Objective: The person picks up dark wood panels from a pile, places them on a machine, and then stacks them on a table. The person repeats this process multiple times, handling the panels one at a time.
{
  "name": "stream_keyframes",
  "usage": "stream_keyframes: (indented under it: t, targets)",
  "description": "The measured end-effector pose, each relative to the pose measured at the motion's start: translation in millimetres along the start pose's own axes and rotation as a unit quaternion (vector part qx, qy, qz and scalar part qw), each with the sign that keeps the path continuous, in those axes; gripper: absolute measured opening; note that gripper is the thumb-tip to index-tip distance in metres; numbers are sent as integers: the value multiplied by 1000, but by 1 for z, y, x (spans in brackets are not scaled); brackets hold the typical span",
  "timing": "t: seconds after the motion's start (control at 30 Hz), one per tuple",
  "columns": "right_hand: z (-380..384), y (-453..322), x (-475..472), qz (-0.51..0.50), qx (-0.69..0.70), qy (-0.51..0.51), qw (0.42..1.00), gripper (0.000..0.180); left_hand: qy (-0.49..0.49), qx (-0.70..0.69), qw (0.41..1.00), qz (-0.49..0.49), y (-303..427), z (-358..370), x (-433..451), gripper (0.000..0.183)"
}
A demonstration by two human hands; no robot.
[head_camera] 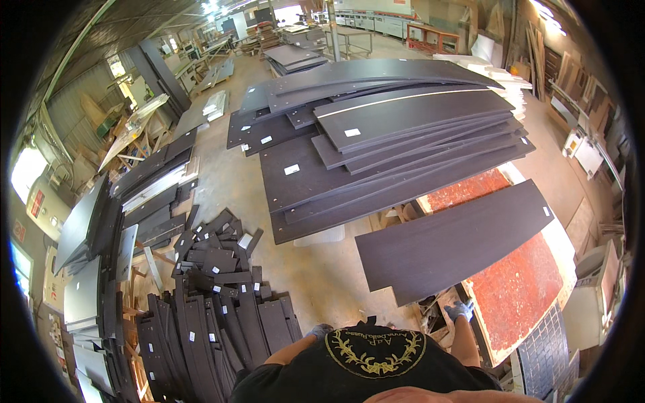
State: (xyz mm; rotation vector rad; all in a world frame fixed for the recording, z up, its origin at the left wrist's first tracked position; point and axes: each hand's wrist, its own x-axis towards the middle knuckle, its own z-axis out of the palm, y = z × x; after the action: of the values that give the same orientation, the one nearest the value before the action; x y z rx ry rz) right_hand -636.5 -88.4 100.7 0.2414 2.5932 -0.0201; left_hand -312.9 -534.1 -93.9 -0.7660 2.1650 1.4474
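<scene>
My right hand [459, 311], in a grey-blue work glove, is at the edge of a workbench with a worn red top [519, 292]. Just above it, a long dark panel [453, 242] with a notched corner and a small white label lies across the bench, its left end overhanging. No contact between hand and panel can be made out. My left hand [321, 330], gloved too, is low beside my black shirt, near the ends of stacked dark strips [274, 322]; its fingers are mostly hidden.
A large stack of dark panels [302, 176] stands ahead, corners jutting out. Short dark offcuts [216, 259] are heaped at left, beside leaning boards [83, 226]. A metal post [333, 30] rises behind the stack. A machine with a rail [587, 146] stands at right.
</scene>
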Motion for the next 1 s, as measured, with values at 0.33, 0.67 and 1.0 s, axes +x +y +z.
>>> stream_keyframes:
  t: [0.33, 0.67, 1.0]
  targets:
    - [2, 3, 6, -5, -35, -42, 998, 81, 15, 62, 996, -66, 6, -40, -35, 42]
    - [1, 7, 14, -68, -38, -58, 995, 79, 4, 12, 998, -65, -24, 1, -36, 40]
    - [11, 19, 34, -99, -54, -71, 991, 85, -5, -42, 999, 21, -22, -16, -30, 42]
